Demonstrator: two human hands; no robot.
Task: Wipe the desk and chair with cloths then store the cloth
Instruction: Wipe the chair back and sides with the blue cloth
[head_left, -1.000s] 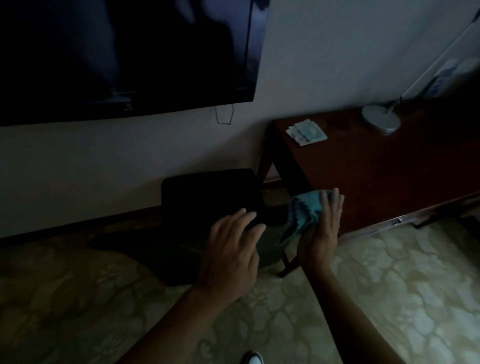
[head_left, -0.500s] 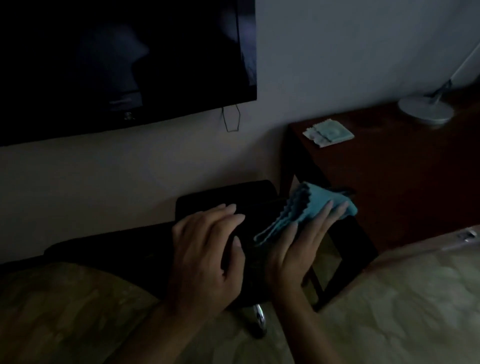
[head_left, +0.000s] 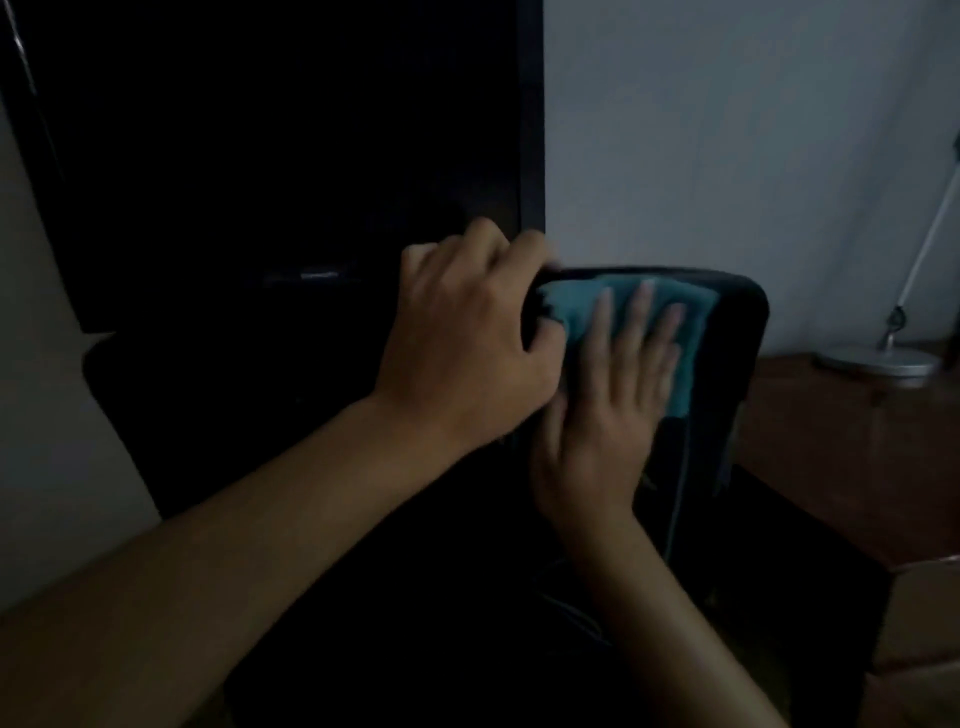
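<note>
Dim room, low light, detail hard to read. Black chair (head_left: 737, 332) dead centre, backrest facing the camera, its rounded top edge level with the lower part of the dark TV screen (head_left: 260, 156) on the wall behind.

Left hand (head_left: 467, 332) clamped over the chair's top edge at its left corner, fingers curled over and behind the backrest, thumb on the near side. Firm grip, knuckles up.

Right hand (head_left: 608, 395) just right of the left one and touching it, flat against the front of the backrest. Fingers (head_left: 636, 322) straight and slightly spread, pointing up, pressing on the teal cloth (head_left: 691, 343). Cloth pinned between palm and chair, spread across the upper part of the backrest just under the top edge, one corner poking out left towards the left hand's thumb, the right side hanging down past the fingers. No curl around the cloth, just flat pressure.

Thin cord or seam (head_left: 680, 488) running down the backrest below the cloth; cannot tell which.

Right of the chair, dark reddish wooden table (head_left: 831, 441), close beside the backrest. On it, further right of the chair, a round silver lamp base (head_left: 878, 361) with a thin white stem (head_left: 930, 223) rising at a slant towards the frame's right edge.

Pale wall (head_left: 727, 130) above and behind the chair's right half.
</note>
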